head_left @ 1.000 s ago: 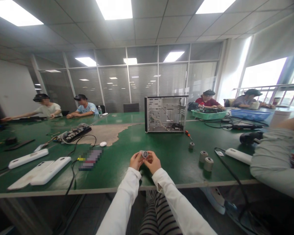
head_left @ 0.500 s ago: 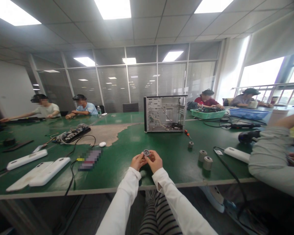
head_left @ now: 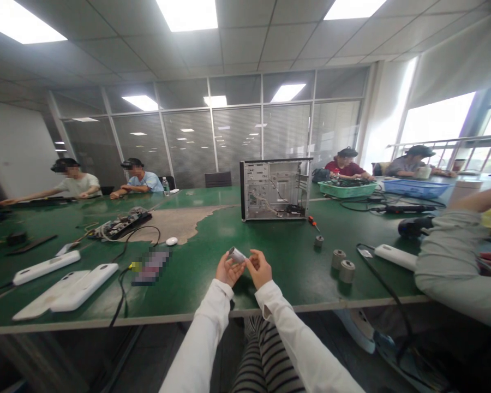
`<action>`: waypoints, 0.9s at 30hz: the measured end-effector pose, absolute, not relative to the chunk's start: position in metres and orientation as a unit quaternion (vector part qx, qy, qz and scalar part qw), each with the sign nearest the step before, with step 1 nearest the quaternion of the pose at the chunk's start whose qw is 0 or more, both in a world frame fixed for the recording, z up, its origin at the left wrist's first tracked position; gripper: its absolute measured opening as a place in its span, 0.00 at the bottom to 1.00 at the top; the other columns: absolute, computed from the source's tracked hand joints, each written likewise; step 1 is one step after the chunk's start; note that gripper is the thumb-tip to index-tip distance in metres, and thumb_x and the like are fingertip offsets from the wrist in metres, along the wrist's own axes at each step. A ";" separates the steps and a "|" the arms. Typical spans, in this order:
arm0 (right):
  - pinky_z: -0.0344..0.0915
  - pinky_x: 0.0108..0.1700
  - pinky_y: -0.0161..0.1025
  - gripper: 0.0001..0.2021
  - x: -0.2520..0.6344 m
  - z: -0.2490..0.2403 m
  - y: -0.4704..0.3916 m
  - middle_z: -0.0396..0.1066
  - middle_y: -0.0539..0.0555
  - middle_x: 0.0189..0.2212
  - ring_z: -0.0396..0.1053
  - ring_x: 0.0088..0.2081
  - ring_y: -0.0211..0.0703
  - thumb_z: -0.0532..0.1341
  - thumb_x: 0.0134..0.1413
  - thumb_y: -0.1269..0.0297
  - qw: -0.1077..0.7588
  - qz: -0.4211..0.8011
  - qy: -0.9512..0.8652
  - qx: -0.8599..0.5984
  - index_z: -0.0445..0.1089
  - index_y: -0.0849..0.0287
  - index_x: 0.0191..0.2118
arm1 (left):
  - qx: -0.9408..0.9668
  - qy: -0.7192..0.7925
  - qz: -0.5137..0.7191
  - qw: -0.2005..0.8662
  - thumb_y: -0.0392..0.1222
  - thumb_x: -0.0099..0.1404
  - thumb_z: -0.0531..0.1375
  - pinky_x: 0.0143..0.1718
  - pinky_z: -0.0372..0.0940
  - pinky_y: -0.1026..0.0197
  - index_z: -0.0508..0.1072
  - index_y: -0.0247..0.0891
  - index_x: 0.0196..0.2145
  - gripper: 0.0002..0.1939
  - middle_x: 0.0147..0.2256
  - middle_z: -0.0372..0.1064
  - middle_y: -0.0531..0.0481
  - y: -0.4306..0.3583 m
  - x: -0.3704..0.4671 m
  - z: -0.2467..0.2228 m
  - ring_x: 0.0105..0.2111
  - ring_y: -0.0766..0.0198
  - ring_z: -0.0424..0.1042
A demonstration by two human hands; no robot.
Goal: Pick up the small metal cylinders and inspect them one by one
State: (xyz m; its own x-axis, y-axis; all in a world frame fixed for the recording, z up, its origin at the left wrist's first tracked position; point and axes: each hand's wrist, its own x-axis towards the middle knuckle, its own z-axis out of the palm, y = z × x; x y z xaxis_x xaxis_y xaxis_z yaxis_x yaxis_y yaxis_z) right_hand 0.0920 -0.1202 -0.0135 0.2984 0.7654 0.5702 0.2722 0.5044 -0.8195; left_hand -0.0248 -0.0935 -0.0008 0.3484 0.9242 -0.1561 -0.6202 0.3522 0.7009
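A short grey metal cylinder [head_left: 237,255] with a hollow-looking end lies tilted between my two hands, above the green table. My left hand [head_left: 227,272] cradles it from below and on the left, fingers curled against its side. At its lower right end, my right hand [head_left: 260,267] grips it between thumb and fingers. To the right on the table stand a small grey cylinder [head_left: 318,242] and two larger ones, a rear cylinder [head_left: 337,258] and a front cylinder [head_left: 347,272].
An open computer case [head_left: 274,191] stands beyond my hands, with an orange-handled screwdriver [head_left: 312,221] beside it. White power banks [head_left: 84,287], cables and a blurred phone-like object [head_left: 152,267] lie left. A co-worker's sleeve [head_left: 454,267] reaches in at right, near a white bar-shaped device [head_left: 396,257].
The cylinder has turned from end-on towards me to lying sideways, its open end now up and to the left. My left hand has opened somewhat beneath it.
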 end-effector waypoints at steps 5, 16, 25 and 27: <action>0.62 0.26 0.31 0.15 0.092 -0.014 -0.121 0.66 0.50 0.25 0.64 0.24 0.35 0.54 0.43 0.60 0.664 0.191 -0.552 -0.466 0.61 0.60 0.39 | 0.254 0.281 0.512 0.771 0.51 0.57 0.49 0.25 0.66 0.67 0.65 0.25 0.34 0.22 0.23 0.69 0.41 -0.091 -0.027 -0.002 0.23 0.66 0.70; 0.64 0.25 0.34 0.15 0.092 -0.025 -0.108 0.67 0.50 0.24 0.64 0.23 0.36 0.54 0.41 0.57 0.674 0.199 -0.525 -0.479 0.64 0.60 0.36 | 0.208 0.262 0.545 0.769 0.51 0.57 0.49 0.22 0.67 0.68 0.65 0.24 0.38 0.24 0.29 0.70 0.37 -0.091 -0.029 -0.002 0.22 0.67 0.70; 0.64 0.29 0.35 0.14 0.095 -0.021 -0.114 0.67 0.51 0.26 0.65 0.27 0.37 0.54 0.43 0.58 0.646 0.195 -0.554 -0.488 0.64 0.60 0.35 | 0.182 0.263 0.597 0.736 0.47 0.55 0.54 0.25 0.69 0.63 0.62 0.29 0.32 0.16 0.30 0.68 0.36 -0.089 -0.025 -0.003 0.31 0.57 0.71; 0.64 0.29 0.35 0.14 0.095 -0.021 -0.115 0.68 0.51 0.26 0.65 0.27 0.37 0.53 0.43 0.57 0.646 0.198 -0.551 -0.490 0.65 0.60 0.35 | 0.201 0.269 0.610 0.718 0.45 0.55 0.55 0.26 0.69 0.62 0.61 0.30 0.31 0.13 0.29 0.68 0.38 -0.089 -0.024 -0.004 0.31 0.57 0.71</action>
State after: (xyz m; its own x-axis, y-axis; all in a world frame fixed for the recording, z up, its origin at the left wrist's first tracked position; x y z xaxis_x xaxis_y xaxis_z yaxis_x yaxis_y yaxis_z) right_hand 0.0952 -0.1147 -0.0214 0.3142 0.7958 0.5177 0.2846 0.4413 -0.8510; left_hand -0.0235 -0.0893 -0.0045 0.1108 0.9838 -0.1406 -0.7678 0.1745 0.6164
